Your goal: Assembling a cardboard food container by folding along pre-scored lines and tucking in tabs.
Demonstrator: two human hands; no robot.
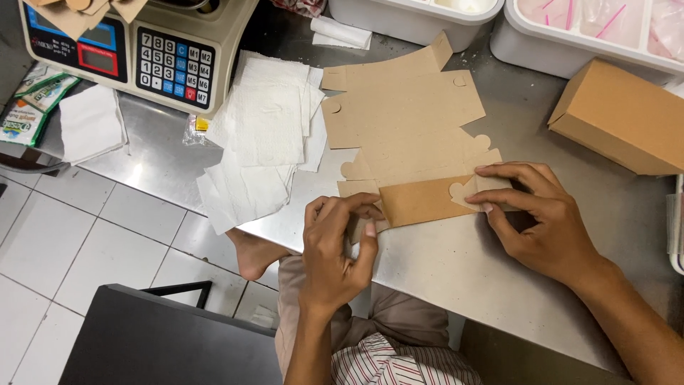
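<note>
A flat brown cardboard box blank lies on the steel table, its near panel folded up toward me. My left hand pinches the left end of that folded panel and its small side flap between thumb and fingers. My right hand presses fingers on the right end, where a rounded tab sticks out. Both hands touch the same blank.
A pile of white paper sheets lies left of the blank. A weighing scale with keypad stands at the far left. A folded brown box sits right, white plastic bins behind. My bare foot shows below the table edge.
</note>
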